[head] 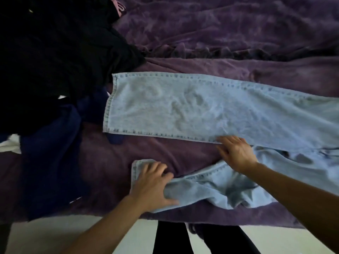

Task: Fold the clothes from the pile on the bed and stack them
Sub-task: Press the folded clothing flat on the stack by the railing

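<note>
- The pale blue jeans [286,129] lie across the purple bed [220,33], just right of the dark pile [55,61]. The far leg [183,107] is spread flat, while the near leg [220,187] is crumpled and twisted close to the bed's front edge.
- Risk: if the near leg is brought over while still rumpled, the creases probably get trapped between the layers and the fold comes out lumpy.
- Risk: the two legs may not line up, since the near leg's hem sits well short of the far leg's hem; a pull along one seam alone would likely skew it.
- Risk: the soft bed cover may drag along with the denim and shift the flat leg out of place.
- Risk: the bunched cloth lies near the edge, so a loose hold could let it slip toward the floor [55,235].
- The far leg's hem touches a navy garment [49,153] from the pile, which could catch and be dragged.
- The left hand [153,184] lies knuckles-up on the near leg's hem end, fingers bent and gathering the cloth, thumb stretched along it.
- The right hand [236,153] reaches further in, palm down, fingers straight and spread, resting at the far leg's inner seam and gripping nothing.
</note>
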`<state>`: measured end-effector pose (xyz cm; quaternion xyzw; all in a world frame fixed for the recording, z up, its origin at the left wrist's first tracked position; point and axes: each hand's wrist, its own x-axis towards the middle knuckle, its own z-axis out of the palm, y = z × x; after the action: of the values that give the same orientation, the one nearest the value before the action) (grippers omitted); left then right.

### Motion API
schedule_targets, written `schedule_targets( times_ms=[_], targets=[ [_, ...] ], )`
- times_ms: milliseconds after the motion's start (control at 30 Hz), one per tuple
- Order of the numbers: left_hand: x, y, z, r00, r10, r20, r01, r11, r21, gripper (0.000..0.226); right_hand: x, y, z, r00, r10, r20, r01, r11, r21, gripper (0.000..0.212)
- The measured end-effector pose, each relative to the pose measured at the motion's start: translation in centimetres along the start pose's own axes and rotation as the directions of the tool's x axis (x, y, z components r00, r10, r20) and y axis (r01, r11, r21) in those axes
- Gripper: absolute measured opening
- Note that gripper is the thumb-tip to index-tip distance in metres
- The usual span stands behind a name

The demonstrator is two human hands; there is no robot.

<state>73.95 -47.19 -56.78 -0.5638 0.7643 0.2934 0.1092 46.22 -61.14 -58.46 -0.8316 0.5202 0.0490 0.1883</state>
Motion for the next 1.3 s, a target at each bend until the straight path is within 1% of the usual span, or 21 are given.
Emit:
schedule_targets(
  times_ms=[67, 100, 167, 267, 333, 433, 500, 533, 600, 667, 700, 767, 833, 867, 900, 933, 1000, 1067, 1167, 1233, 1300],
  targets=[
    [-1.2, 1.4, 1.5, 0.988, -0.054, 0.145, 0.042, 0.996, 0.084, 0.074, -5.0, 3.2, 0.0, 0.999, 0.004, 0.04, -0.003, 0.999, -0.039, 0.051],
    [-1.6, 1.8, 1.9, 0.988, -0.081, 0.135, 0.067, 0.992, 0.107, 0.067, -7.2, 4.7, 0.3, 0.998, -0.006, 0.055, 0.01, 0.997, -0.073, 0.058],
    [-2.1, 2.2, 1.6, 0.994, -0.106, 0.005, 0.104, 0.986, 0.131, 0.053, -11.2, 6.7, 0.9, 0.998, -0.018, 0.059, 0.024, 0.995, -0.097, 0.068],
    [-3.2, 2.0, 0.6, 0.963, -0.118, -0.243, 0.156, 0.977, 0.144, 0.049, -15.7, 7.4, 2.2, 0.993, -0.055, 0.1, 0.067, 0.991, -0.116, 0.08],
    [-4.4, 1.1, -0.4, 0.907, -0.139, -0.397, 0.228, 0.956, 0.185, 0.058, -17.7, 7.2, 3.0, 0.99, -0.037, 0.136, 0.054, 0.991, -0.123, 0.073],
    [-6.4, -0.4, -1.6, 0.834, -0.258, -0.488, 0.392, 0.9, 0.193, 0.076, -18.3, 7.1, 2.3, 0.995, 0.032, -0.092, -0.04, 0.996, -0.082, 0.03],
    [-7.4, -0.8, -1.7, 0.82, -0.374, -0.434, 0.509, 0.823, 0.252, 0.085, -18.5, 6.9, 1.5, 0.975, 0.077, -0.206, -0.083, 0.996, -0.021, 0.031],
    [-7.8, -0.9, -1.6, 0.825, -0.445, -0.347, 0.55, 0.772, 0.317, 0.09, -18.7, 6.7, 1.3, 0.979, 0.077, -0.189, -0.082, 0.996, -0.017, 0.031],
    [-8.6, -1.8, -0.8, 0.762, -0.642, -0.084, 0.617, 0.68, 0.395, 0.094, -19.7, 6.5, 1.9, 0.996, 0.056, 0.069, -0.052, 0.997, -0.06, 0.032],
    [-9.1, -3.1, -0.2, 0.652, -0.749, 0.118, 0.699, 0.654, 0.288, 0.084, -20.4, 6.8, 2.5, 0.901, 0.103, 0.421, -0.068, 0.993, -0.097, 0.039],
    [-9.2, -3.7, 0.0, 0.631, -0.764, 0.136, 0.745, 0.645, 0.167, 0.075, -20.2, 6.9, 2.6, 0.873, 0.119, 0.472, -0.073, 0.991, -0.117, 0.039],
    [-8.9, -4.6, -0.3, 0.579, -0.814, 0.045, 0.804, 0.56, -0.2, 0.061, -18.8, 6.2, 2.4, 0.937, 0.131, 0.323, -0.107, 0.99, -0.09, 0.032],
    [-7.9, -5.5, -0.4, 0.419, -0.908, -0.035, 0.719, 0.355, -0.598, 0.063, -15.9, 4.7, 2.3, 0.988, 0.115, 0.103, -0.114, 0.993, -0.019, 0.029],
    [-7.4, -5.7, -0.5, 0.344, -0.939, -0.034, 0.658, 0.266, -0.704, 0.066, -14.1, 3.7, 2.2, 0.996, 0.082, 0.021, -0.083, 0.996, 0.02, 0.029],
    [-6.9, -5.9, -0.4, 0.309, -0.951, -0.013, 0.608, 0.208, -0.766, 0.067, -12.1, 2.6, 2.2, 0.999, 0.043, -0.029, -0.042, 0.998, 0.039, 0.031],
    [-6.4, -6.1, -0.3, 0.325, -0.945, 0.021, 0.571, 0.179, -0.801, 0.061, -9.9, 1.6, 2.2, 0.999, 0.013, -0.045, -0.012, 0.999, 0.043, 0.035],
    [-5.6, -6.4, -0.1, 0.441, -0.896, 0.053, 0.508, 0.201, -0.838, 0.028, -5.8, -0.2, 2.2, 1.0, 0.016, 0.022, -0.016, 0.999, 0.031, 0.048],
    [-5.7, -6.7, -0.6, 0.512, -0.855, -0.086, 0.406, 0.328, -0.853, 0.009, -2.2, -1.1, 2.3, 0.988, 0.079, 0.133, -0.075, 0.997, -0.03, 0.05],
    [-6.4, -8.0, -2.2, 0.589, -0.724, -0.36, 0.215, 0.57, -0.793, 0.012, 0.5, -1.9, 2.4, 0.98, 0.188, 0.063, -0.183, 0.98, -0.073, 0.031],
    [-6.8, -8.4, -2.7, 0.676, -0.641, -0.364, 0.094, 0.565, -0.82, 0.019, 1.0, -2.0, 2.5, 0.98, 0.187, -0.074, -0.189, 0.982, -0.019, 0.029],
    [-6.4, -8.1, -2.8, 0.713, -0.625, -0.317, 0.033, 0.481, -0.876, 0.025, 1.3, -1.8, 2.3, 0.967, 0.217, -0.136, -0.217, 0.976, 0.014, 0.029]
  ],
)
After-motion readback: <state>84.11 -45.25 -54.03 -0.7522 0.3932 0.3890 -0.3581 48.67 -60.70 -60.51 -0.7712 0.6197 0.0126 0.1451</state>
